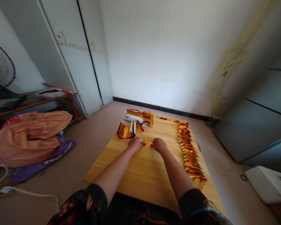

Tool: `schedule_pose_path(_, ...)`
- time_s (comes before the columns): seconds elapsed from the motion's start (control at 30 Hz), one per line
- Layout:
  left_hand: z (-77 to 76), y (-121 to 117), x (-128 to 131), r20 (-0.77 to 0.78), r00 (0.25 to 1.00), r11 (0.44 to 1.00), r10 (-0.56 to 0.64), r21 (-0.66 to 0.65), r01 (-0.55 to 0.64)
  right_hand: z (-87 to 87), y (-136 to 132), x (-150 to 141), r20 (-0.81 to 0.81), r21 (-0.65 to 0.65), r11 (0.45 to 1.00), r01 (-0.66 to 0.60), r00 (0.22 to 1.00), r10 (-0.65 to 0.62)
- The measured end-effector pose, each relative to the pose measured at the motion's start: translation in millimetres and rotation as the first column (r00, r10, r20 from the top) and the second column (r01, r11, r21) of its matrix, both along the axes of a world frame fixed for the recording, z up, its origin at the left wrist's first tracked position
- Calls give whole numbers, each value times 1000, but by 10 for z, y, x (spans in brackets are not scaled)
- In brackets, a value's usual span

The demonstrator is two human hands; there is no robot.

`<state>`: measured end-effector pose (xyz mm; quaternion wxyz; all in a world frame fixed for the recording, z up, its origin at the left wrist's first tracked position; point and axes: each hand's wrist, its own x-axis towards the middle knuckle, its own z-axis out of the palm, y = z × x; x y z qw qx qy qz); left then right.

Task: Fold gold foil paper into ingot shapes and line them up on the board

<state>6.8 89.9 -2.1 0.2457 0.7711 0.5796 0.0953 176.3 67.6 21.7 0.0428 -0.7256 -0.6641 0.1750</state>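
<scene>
My left hand (136,144) and my right hand (159,145) meet over the middle of a wooden board table. Between them is a small piece of gold foil paper (148,143), its two ends pinched in my closed fingers. Just beyond my left hand lie curled gold foil sheets (125,130) with white undersides. Behind those is a stack of gold foil paper (148,118) beside a white roll (134,118). Along the right edge runs a long row of folded gold foil pieces (189,150), overlapping one another.
The wooden table (140,175) stands near a white wall. Orange cloth (37,137) and a purple bag (44,159) lie at the left, below a bench with a fan (2,67). A white box (269,184) sits on the right.
</scene>
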Motion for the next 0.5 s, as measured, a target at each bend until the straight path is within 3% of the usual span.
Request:
schedule_pose_path(0.27,50,45,-11,8,1000,999,-10,-49,10,-32,40,20,52,4,999,-40,998,40)
schedule_pose_path(0.5,7,-78,-38,1,997,993,-71,96,71,-89,-27,1,78,54,994,-96,993,92)
